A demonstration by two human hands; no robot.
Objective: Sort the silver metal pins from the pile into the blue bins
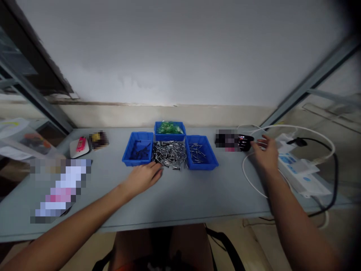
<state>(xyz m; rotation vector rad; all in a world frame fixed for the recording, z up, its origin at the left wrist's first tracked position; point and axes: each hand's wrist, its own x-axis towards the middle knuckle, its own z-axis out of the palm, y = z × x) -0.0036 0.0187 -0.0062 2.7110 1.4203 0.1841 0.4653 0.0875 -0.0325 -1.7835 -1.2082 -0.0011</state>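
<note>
My left hand (143,176) lies on the grey table (180,195), fingers loosely curled, its fingertips at the near edge of a pile of loose metal screws (169,154). Whether anything is in them is hidden. The pile sits between a left blue bin (138,150) holding dark screws and a right blue bin (200,151) holding a few silver screws. A third blue bin (169,130) with green pieces stands behind. My right hand (265,152) hovers open, fingers spread, beside a small black device (244,142) at the right.
A white power strip (299,169) with white and black cables lies at the far right. At the left are a white scale-like object (79,147), a blurred item and a blurred package (60,188). Metal shelf frames flank the table.
</note>
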